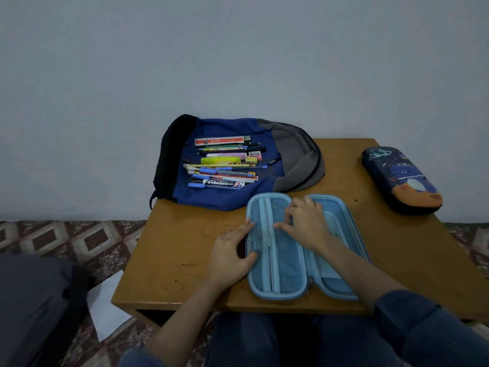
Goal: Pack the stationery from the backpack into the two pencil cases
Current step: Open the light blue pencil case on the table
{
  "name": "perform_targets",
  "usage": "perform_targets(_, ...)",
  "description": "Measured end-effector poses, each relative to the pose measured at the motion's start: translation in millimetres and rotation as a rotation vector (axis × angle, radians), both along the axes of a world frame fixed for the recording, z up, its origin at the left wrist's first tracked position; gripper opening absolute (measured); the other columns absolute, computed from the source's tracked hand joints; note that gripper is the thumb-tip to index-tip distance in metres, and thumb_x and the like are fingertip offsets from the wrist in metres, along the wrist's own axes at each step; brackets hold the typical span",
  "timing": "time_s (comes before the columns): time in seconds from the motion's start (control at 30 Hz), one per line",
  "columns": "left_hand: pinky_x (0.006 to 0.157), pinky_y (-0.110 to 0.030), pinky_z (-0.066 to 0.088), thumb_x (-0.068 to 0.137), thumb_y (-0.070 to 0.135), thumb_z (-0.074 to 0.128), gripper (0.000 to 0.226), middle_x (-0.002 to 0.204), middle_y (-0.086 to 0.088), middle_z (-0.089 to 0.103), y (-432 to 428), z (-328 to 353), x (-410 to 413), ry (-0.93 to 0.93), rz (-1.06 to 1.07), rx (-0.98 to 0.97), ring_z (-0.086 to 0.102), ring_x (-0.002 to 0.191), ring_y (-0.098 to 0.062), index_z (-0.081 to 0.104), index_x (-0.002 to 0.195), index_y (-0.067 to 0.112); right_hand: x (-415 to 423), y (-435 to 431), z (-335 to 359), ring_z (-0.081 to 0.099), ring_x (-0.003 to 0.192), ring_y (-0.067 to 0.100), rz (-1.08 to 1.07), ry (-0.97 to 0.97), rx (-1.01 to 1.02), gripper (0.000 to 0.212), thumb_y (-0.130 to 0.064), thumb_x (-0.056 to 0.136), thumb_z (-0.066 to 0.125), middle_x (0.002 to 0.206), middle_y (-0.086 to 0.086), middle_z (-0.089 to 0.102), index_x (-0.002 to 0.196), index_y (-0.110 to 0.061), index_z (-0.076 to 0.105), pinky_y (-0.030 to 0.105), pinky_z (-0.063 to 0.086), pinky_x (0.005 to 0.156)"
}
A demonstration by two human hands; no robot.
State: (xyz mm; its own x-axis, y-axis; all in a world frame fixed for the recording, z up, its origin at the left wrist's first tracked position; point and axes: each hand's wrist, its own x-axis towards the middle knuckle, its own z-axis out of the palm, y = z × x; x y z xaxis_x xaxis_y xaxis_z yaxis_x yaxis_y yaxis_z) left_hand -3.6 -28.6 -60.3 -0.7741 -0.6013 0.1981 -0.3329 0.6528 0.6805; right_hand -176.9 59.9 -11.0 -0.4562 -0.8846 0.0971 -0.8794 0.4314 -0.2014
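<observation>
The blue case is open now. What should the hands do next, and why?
Probably lift the right hand to the backpack and take the whiteboard marker: the light blue pencil case lies open, while the stationery lies on the backpack.

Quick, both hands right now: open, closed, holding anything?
Left hand: open, fingers straight against the blue pencil case edge.
Right hand: fingers bent on its mesh pocket; grip cannot be told.
</observation>
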Motion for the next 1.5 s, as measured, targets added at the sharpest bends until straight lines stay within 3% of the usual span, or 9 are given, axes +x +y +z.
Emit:
perform_targets(0.33,0.109,-0.036,0.033,0.070,0.051,0.040,0.071,0.140,0.022,0.033,-3.2,-5.3,-0.9,-0.008,-0.013,-0.009,0.037,0.127,0.002,0.041,0.137,0.031,15.2,-0.2,-4.1,0.051,0.102,0.014,0.256,0.040,0.041,0.032,-0.051,0.083,0.059,0.099,-0.008,0.064,0.087,-0.019,0.066,0.031,0.027,0.095)
perform_targets(0.53,0.107,-0.039,0.036,0.072,0.049,0.041,0.057,0.142,0.015,0.039,-2.8,-9.2,-1.6,0.013,0.005,-0.014,0.041,0.127,-0.003,0.059,0.123,0.031,13.9,5.9,-7.0,0.054,0.101,0.013,0.301,0.034,-0.004,0.024,-0.042,0.087,0.060,0.101,-0.006,0.066,0.094,-0.019,0.065,0.028,0.029,0.099)
perform_targets(0.63,0.105,-0.043,0.039,0.071,0.046,0.044,0.052,0.138,0.017,0.039,-4.1,-12.6,-2.6,0.040,0.017,-0.006,0.043,0.127,-0.006,0.066,0.114,0.028,17.2,5.6,-12.9,0.058,0.091,0.019,0.282,0.028,-0.070,0.020,-0.032,0.088,0.061,0.091,0.000,0.068,0.085,-0.013,0.064,0.031,0.035,0.099)
perform_targets(0.8,0.104,-0.043,0.040,0.069,0.046,0.044,0.052,0.138,0.018,0.040,-3.8,-12.3,-2.8,0.039,0.027,0.006,0.044,0.127,-0.005,0.068,0.111,0.027,13.2,-2.1,-14.8,0.060,0.066,0.026,0.214,0.051,-0.154,0.021,-0.019,0.073,0.076,0.064,0.005,0.065,0.061,-0.010,0.060,0.043,0.048,0.083)
perform_targets(1.0,0.104,-0.042,0.039,0.069,0.046,0.043,0.051,0.139,0.017,0.041,-3.6,-11.0,-3.7,0.023,0.024,0.010,0.044,0.125,-0.002,0.068,0.110,0.028,7.0,-13.8,-12.4,0.060,0.053,0.020,0.169,0.214,-0.106,0.033,-0.026,0.049,0.090,0.052,-0.004,0.060,0.049,-0.017,0.059,0.042,0.053,0.065)
perform_targets(1.2,0.107,-0.036,0.035,0.067,0.050,0.040,0.054,0.135,0.024,0.036,-1.3,-8.7,-3.0,0.013,0.044,0.006,0.038,0.120,0.006,0.068,0.109,0.029,-3.5,-29.7,-15.2,0.062,0.064,0.024,0.062,0.275,-0.040,0.027,-0.031,0.054,0.088,0.062,0.002,0.066,0.056,-0.013,0.068,0.041,0.049,0.062)
perform_targets(1.3,0.107,-0.029,0.031,0.066,0.051,0.039,0.056,0.135,0.026,0.035,0.2,-6.6,-2.6,0.011,0.051,0.012,0.036,0.119,0.009,0.068,0.108,0.030,-6.1,-38.5,-11.8,0.061,0.088,0.030,0.037,0.295,-0.015,0.025,-0.031,0.079,0.071,0.088,0.011,0.070,0.084,-0.006,0.074,0.042,0.042,0.082)
perform_targets(1.4,0.106,-0.025,0.029,0.066,0.052,0.038,0.056,0.135,0.028,0.034,0.4,-5.9,-2.1,0.004,0.049,0.022,0.039,0.122,0.005,0.068,0.108,0.031,-9.2,-48.5,-14.8,0.053,0.110,0.028,0.052,0.335,0.016,0.035,-0.031,0.094,0.050,0.113,0.013,0.063,0.112,-0.005,0.065,0.037,0.033,0.094)
perform_targets(1.5,0.108,-0.034,0.032,0.067,0.049,0.041,0.052,0.136,0.025,0.037,-0.7,-7.3,-2.1,0.009,0.045,0.033,0.041,0.125,0.001,0.068,0.108,0.031,-13.7,-55.3,-13.2,0.057,0.106,0.029,0.065,0.349,0.065,0.035,-0.031,0.093,0.052,0.111,0.015,0.064,0.110,-0.003,0.065,0.037,0.038,0.090)
